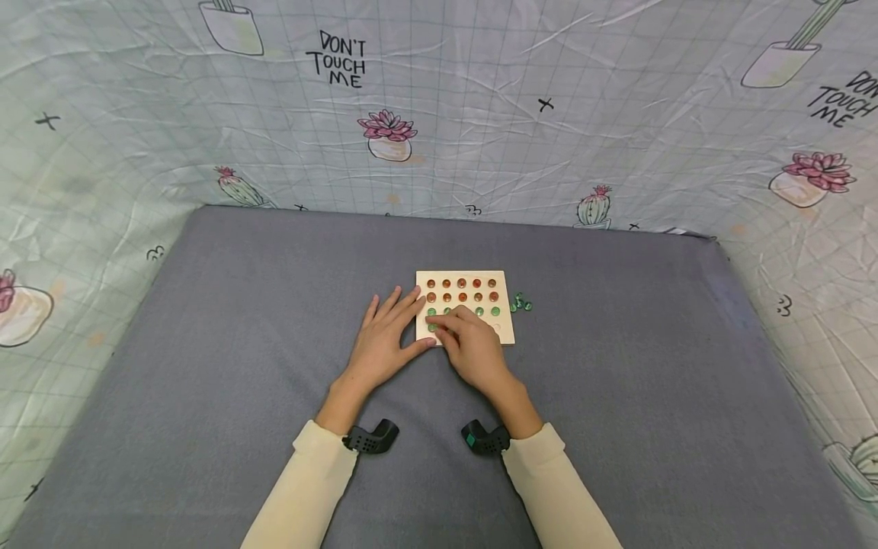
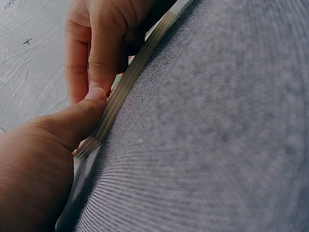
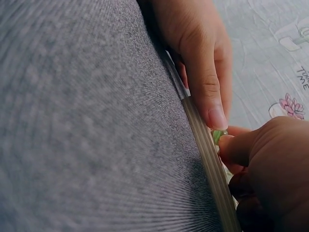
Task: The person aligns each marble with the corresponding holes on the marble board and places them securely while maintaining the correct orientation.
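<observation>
A pale wooden board (image 1: 509, 332) with rows of round hollows lies flat on the grey cloth. Amber-red marbles (image 1: 462, 283) fill its two far rows, and green marbles (image 1: 495, 311) show in the row nearer me. My left hand (image 1: 380, 343) rests at the board's left side, fingers spread, thumb by the near left corner. Over the near row, my right hand (image 1: 476, 351) pinches a green marble (image 3: 218, 136) between thumb and finger, close to the left thumb. The right hand covers part of the near rows. The layered board edge (image 2: 120, 92) shows in the left wrist view.
Several loose green marbles (image 1: 520, 303) lie on the cloth against the board's right side. Grey cloth (image 1: 652, 366) covers the table. A printed fabric sheet (image 1: 466, 152) hangs behind and at both sides.
</observation>
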Demonstrator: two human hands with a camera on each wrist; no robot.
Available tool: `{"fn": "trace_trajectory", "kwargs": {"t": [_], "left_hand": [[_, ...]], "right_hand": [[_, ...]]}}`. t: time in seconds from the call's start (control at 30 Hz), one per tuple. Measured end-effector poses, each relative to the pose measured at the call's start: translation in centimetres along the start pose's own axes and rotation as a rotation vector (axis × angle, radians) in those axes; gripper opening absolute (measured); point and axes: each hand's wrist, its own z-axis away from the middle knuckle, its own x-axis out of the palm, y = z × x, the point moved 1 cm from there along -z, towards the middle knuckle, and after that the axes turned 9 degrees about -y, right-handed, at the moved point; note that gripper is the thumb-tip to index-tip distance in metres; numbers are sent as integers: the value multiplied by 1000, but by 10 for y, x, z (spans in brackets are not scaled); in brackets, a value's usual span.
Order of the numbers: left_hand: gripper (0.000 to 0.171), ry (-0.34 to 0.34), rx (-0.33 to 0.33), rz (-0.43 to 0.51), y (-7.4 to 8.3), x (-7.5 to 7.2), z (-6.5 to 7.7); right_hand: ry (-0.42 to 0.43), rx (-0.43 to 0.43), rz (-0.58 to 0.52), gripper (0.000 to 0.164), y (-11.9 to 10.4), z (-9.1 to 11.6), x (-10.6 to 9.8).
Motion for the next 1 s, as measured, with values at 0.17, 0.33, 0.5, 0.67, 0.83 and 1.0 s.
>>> {"fn": "trace_trajectory", "kwargs": {"t": [0.17,0.33,0.5,0.67,0.83,1.0], "left_hand": [[71,3,2,6,0,0,0],[71,4,0,8,0,-1,0],[72,2,-1,4,0,-1,-1],[73,1,-3,8,1,-2,-1],[72,-6,-4,7,0,-2,-1],[72,-6,-3,5,-1,-2,-1]], "right_hand": [[-10,0,15,22,-1,0,-1],[-15,-7,30,22,-1,-1,-1],[-14,-10,9,25,-1,-1,-2],[2,-21,-39,25,-1,-2,-4],[6,-22,-81,19,0,-1,-6],[17,-36,-92,18,1,-1,-6]]}}
